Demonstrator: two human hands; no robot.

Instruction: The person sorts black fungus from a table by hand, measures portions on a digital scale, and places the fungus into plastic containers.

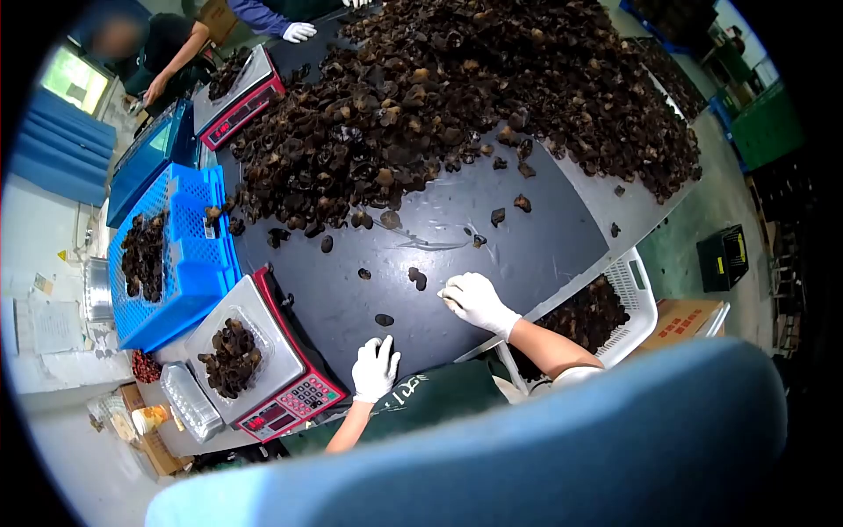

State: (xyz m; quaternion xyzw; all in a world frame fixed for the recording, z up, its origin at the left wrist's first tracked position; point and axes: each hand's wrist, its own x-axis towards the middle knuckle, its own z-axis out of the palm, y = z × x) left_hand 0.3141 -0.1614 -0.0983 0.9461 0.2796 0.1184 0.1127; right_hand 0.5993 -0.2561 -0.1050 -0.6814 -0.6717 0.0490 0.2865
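Note:
My left hand, in a white glove, rests near the front edge of the dark tabletop with its fingers stretched out. Just beyond its fingertips lies one small dark piece. My right hand, also white-gloved, is over the table with its fingers bent together; whatever they hold, if anything, is hidden. A dark, mushroom-like piece lies to its left. Farther back rises a large heap of dark brown, wrinkled mushroom-like pieces.
To the left, a red-edged scale carries a clear tray of dark pieces. Behind it are a blue crate and a second scale. A white basket stands at the right. Co-workers' gloved hands show across the table.

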